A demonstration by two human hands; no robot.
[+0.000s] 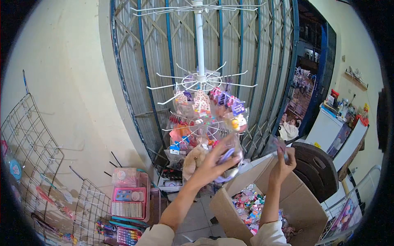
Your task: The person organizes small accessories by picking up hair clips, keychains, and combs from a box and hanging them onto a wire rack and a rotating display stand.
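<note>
My left hand (219,160) is at the lower part of a white rotating display rack (200,49), its fingers closed around purple items in clear wrapping (227,166). Just above it hang packets with yellow and white pieces (238,122). To the right, over an open cardboard box (296,192), my right hand (283,162) is raised and pinches a small clear packet (277,143). Colourful small wrapped items (249,205) fill the bottom of the box. Purple-carded packets (237,106) and checked ones (201,100) hang from the rack's middle tier.
Behind the rack stands a folding metal gate (156,45). Wire grids (30,135) lean at the left, near a pink tray (129,203) of small goods. A dark brown chair (318,172) is right of the box, with a white cabinet (322,131) beyond it.
</note>
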